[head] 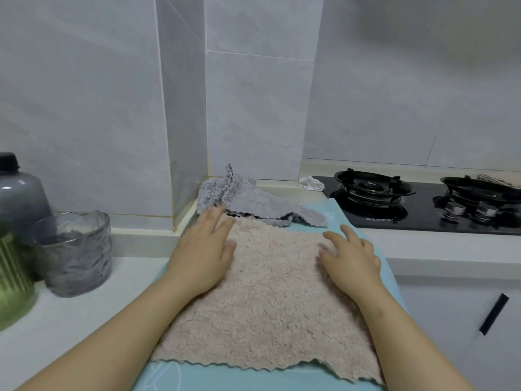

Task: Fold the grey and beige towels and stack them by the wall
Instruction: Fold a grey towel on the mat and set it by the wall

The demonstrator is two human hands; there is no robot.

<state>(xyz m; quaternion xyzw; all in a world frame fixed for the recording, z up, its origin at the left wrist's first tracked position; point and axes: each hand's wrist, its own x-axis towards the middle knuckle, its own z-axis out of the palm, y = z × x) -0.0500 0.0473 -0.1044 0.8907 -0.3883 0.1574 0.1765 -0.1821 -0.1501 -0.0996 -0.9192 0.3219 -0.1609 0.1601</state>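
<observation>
Beige towel (267,292) lies spread flat on a light blue mat (338,382) on the table (56,320), near edge toward the person, far edge touching the grey towel (253,204). Grey towel is unfolded, crumpled in the corner against the tiled wall (253,108).

Hands: left hand (205,255) lies on the far-left part of the beige towel, fingers straight and spread, tips reaching the grey towel's edge. Right hand (349,258) rests on the far-right part, fingers apart and slightly bent, holding nothing.

Judgement: step in hand is smoothing before the first fold; no fold made yet. To do it well:
- press wrinkles outward from the middle
- pinch both far corners and bring them down to the near corners
- match the scalloped edges before pressing the crease
- keep the mat from sliding under the pile

Containers, left side of table:
- ribbed glass cup (76,255), open top, smoky grey; appears empty, though the tint makes this uncertain
- green ribbed bottle (14,277), cut off by the frame; contents not readable
- grey jug (17,193) with black cap, behind the cup; contents not readable
</observation>
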